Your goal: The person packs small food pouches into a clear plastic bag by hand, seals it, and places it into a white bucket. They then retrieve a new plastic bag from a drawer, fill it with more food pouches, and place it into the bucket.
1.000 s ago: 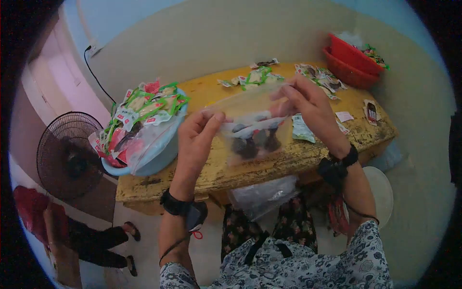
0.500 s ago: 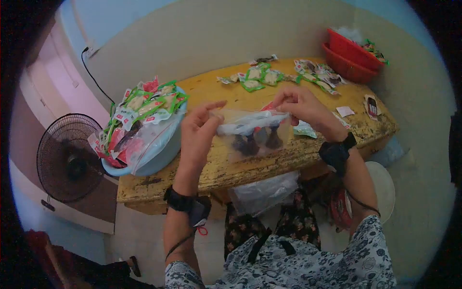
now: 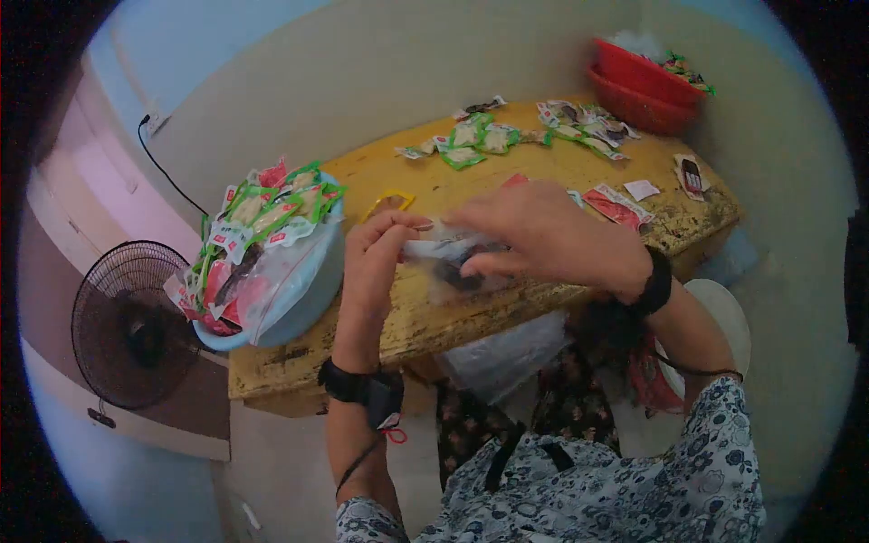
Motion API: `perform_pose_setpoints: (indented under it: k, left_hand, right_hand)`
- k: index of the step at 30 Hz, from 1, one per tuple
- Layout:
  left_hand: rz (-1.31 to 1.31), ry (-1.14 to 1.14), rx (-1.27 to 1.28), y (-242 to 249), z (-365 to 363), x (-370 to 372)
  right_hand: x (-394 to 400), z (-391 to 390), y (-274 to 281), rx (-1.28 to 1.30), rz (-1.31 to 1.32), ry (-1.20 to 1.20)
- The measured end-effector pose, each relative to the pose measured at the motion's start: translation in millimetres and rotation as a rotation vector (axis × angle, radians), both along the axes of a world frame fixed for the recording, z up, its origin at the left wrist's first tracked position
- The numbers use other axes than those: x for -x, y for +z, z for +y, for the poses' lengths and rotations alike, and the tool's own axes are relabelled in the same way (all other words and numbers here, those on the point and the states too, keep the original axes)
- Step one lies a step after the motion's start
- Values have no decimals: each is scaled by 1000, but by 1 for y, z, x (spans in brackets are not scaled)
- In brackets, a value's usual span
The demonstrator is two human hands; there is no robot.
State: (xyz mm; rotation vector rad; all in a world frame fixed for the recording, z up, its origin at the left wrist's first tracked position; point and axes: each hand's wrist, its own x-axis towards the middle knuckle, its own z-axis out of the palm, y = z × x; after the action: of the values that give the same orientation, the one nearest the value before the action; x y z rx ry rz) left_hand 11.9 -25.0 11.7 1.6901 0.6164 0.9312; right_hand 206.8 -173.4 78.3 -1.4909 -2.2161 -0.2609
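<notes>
Above the front of the table, a clear plastic bag point(image 3: 433, 252) with dark items inside hangs between my two hands. My left hand point(image 3: 378, 262) pinches its upper left edge between thumb and fingers. Reaching across from the right, my right hand point(image 3: 557, 233) has its thumb and fingers around the bag's upper part, and it hides the bag's right side. A yellow-edged packet point(image 3: 391, 201) lies on the table just behind my left hand. To the right of my right hand lies a red and white packet point(image 3: 617, 206).
A light blue basin point(image 3: 312, 291) heaped with green, red and white packets stands on the left of the yellow table point(image 3: 317, 357). Several packets point(image 3: 484, 136) lie at the back. Stacked red baskets point(image 3: 644, 104), a phone point(image 3: 692, 176) and a fan point(image 3: 136, 326) are also around.
My right hand has moved left, from the bag's right corner to its middle. The bag's right side is now covered. The view has shifted slightly, and the person at lower left is out of sight.
</notes>
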Motion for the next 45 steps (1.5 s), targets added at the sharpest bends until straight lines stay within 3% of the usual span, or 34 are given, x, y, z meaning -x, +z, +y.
perform_pose_setpoints:
  k: [11,17,23,26,27,31,34,39,40,45]
  left_hand:
    - [63,61,75,-23,-5,7]
    - [79,228,41,-49,-1,3]
    - [140,313,102,-135,-27,4]
    - [44,326,126,-185,-11,16]
    - [21,333,121,-195,-9,21]
    - [1,377,156,-197,-5,33]
    - [16,420,147,-195,-9,35]
    - [196,473,-98,-199,-13,42]
    - [161,481,21,-197,5,62]
    - [276,452,-80,-225,29,74]
  right_hand:
    - [-24,17,-12,196,29,-18]
    - [-89,19,-40,-72,321,97]
    - [-153,-88,-81,39,851,-181]
    - [-194,-138,-113,-122,771,-274]
    - [-201,-167,-123,-67,706,-410]
    - [-216,-234,-158,71,447,-766]
    - [-232,-263,-221,152,563,-917]
    - [-266,-318,-325,283,620,-815]
    - [-253,-296,-278,356,587,-822]
    - [-239,-321,-284,444,512,-915]
